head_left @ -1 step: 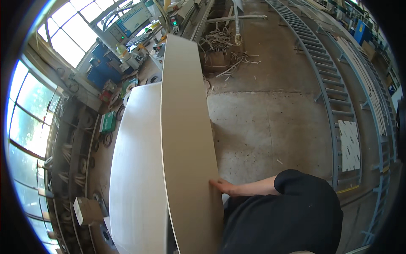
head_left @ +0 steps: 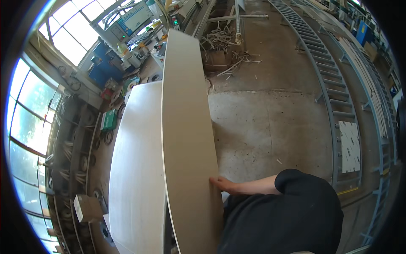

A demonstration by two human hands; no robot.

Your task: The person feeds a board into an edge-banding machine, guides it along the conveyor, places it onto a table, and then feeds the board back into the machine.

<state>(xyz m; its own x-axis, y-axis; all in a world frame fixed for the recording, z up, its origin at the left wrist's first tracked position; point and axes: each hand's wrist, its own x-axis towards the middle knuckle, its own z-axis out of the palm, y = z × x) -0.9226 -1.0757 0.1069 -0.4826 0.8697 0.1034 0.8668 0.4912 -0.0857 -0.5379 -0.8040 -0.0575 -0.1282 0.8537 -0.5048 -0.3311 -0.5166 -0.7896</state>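
A long beige board stretches from the lower edge of the head view away from me, its far end cut at a slant. My right hand is at its right edge, low in the view, closed on that edge. Fingertips rest on the upper face; any fingers underneath are hidden. Beside the board on the left lies a wide white panel or tabletop, partly covered by it. A narrow dark gap shows between the two near the bottom. My left hand is out of sight.
Shelves with coiled edging strips and a cardboard box line the left, beneath windows. A cluttered workbench with a machine stands far left. Offcut strips lie beyond the board. Roller conveyors run along the right, carrying a patterned sheet.
The board's far end has shifted slightly away from me. My right hand stays on its right edge, a touch farther up the view.
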